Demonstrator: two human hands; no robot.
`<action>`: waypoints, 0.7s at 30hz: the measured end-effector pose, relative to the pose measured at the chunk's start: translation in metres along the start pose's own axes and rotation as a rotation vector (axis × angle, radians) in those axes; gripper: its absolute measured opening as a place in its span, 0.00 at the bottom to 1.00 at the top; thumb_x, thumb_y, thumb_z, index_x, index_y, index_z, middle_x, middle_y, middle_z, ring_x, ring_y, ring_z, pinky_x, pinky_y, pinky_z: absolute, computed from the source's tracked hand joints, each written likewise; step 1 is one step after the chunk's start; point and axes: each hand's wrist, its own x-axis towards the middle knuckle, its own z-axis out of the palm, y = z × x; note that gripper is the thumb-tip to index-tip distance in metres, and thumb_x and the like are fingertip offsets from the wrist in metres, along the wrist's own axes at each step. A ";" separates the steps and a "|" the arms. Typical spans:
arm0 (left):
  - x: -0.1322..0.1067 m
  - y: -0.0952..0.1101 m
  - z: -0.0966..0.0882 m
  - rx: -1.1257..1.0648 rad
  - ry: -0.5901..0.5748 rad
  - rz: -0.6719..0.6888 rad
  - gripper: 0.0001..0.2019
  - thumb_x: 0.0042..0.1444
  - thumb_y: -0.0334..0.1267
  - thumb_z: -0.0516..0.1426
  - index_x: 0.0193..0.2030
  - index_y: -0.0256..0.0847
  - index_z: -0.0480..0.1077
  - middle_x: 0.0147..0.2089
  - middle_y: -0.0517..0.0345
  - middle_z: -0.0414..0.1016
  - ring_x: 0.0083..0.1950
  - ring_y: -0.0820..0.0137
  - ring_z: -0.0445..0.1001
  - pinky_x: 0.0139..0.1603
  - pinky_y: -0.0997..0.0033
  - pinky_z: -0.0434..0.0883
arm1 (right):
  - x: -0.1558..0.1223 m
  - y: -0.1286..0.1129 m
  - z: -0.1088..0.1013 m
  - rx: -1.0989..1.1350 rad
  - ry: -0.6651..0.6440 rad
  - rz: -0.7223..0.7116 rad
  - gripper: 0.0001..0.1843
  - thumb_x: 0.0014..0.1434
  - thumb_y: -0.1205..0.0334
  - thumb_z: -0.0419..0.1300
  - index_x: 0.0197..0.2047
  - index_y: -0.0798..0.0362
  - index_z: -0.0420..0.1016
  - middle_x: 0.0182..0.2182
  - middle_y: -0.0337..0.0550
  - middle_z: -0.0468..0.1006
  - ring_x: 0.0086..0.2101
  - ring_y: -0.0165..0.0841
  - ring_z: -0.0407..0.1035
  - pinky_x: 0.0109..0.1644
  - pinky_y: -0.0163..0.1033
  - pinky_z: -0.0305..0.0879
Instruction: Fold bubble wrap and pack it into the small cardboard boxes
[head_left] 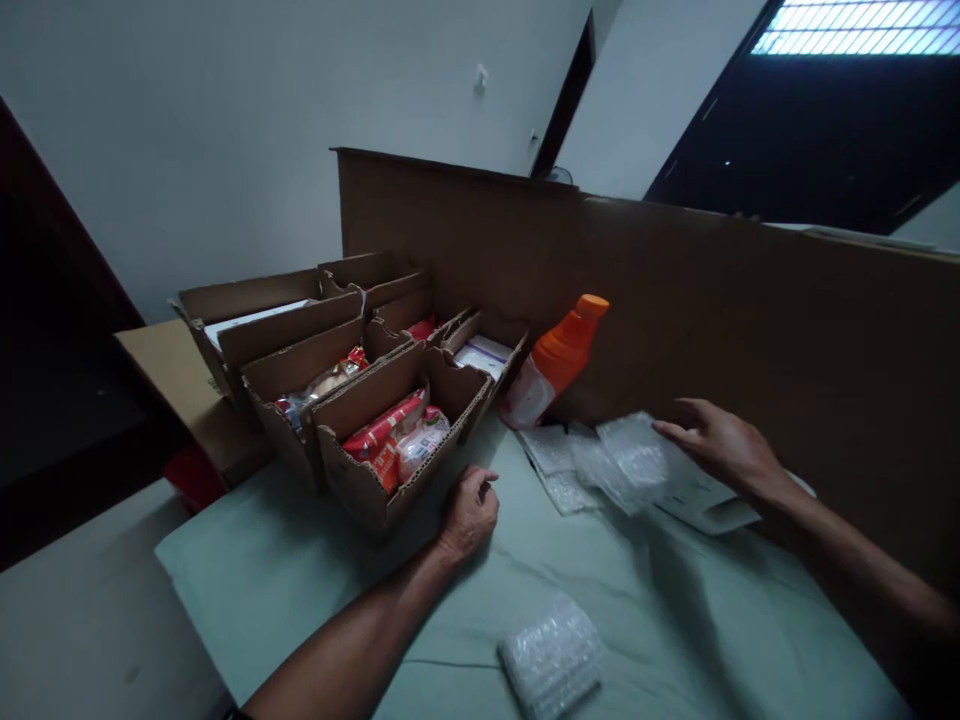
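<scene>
Bottle point(561, 350) stands btwn cardbd bins point(364, 405) & R hand point(724, 450)

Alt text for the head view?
The right hand is at the edge of some bubble wrap; the left hand, loosely curled, is beside cardboard bins of packets on a green surface. An orange bottle is beyond, a bubble-wrap bundle nearer.

Clear bubble-wrap sheet point(636, 460) is slanting
It is overlapping flatter pieces point(555, 468), while a thick folded bundle point(551, 655) is lying apart, nearer the camera
</scene>
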 end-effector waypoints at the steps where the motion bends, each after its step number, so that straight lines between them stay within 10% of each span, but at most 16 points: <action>1: 0.000 0.000 0.001 -0.002 -0.003 0.004 0.14 0.50 0.20 0.53 0.40 0.38 0.73 0.40 0.55 0.73 0.43 0.68 0.73 0.47 0.70 0.70 | 0.006 -0.007 0.003 -0.040 0.057 -0.022 0.16 0.54 0.40 0.61 0.33 0.43 0.75 0.31 0.41 0.79 0.41 0.53 0.78 0.38 0.52 0.72; 4: -0.001 0.000 0.002 -0.007 -0.014 0.012 0.14 0.50 0.21 0.53 0.39 0.38 0.73 0.40 0.56 0.72 0.44 0.68 0.73 0.49 0.70 0.70 | 0.033 -0.065 0.021 -0.054 0.058 -0.110 0.10 0.56 0.48 0.61 0.37 0.43 0.78 0.37 0.45 0.82 0.42 0.50 0.77 0.44 0.51 0.71; 12: -0.004 0.002 0.004 -0.009 -0.015 0.004 0.14 0.51 0.20 0.51 0.38 0.39 0.71 0.41 0.54 0.73 0.45 0.68 0.73 0.49 0.70 0.70 | 0.105 -0.295 0.163 -0.098 -0.665 -0.767 0.13 0.61 0.62 0.61 0.48 0.55 0.81 0.42 0.43 0.83 0.40 0.33 0.75 0.43 0.35 0.66; 16: -0.005 0.002 0.005 0.005 -0.026 -0.019 0.12 0.52 0.21 0.52 0.38 0.39 0.72 0.41 0.53 0.74 0.46 0.66 0.72 0.53 0.68 0.69 | 0.108 -0.338 0.232 -0.457 -0.969 -0.973 0.14 0.57 0.61 0.65 0.45 0.57 0.82 0.42 0.46 0.84 0.39 0.34 0.76 0.38 0.34 0.66; 21: -0.005 0.007 0.003 -0.013 -0.054 -0.045 0.11 0.51 0.23 0.54 0.37 0.41 0.72 0.40 0.54 0.75 0.48 0.64 0.71 0.55 0.65 0.69 | 0.094 -0.345 0.248 -0.528 -0.892 -0.910 0.17 0.55 0.60 0.66 0.49 0.56 0.81 0.46 0.52 0.83 0.44 0.40 0.78 0.40 0.36 0.69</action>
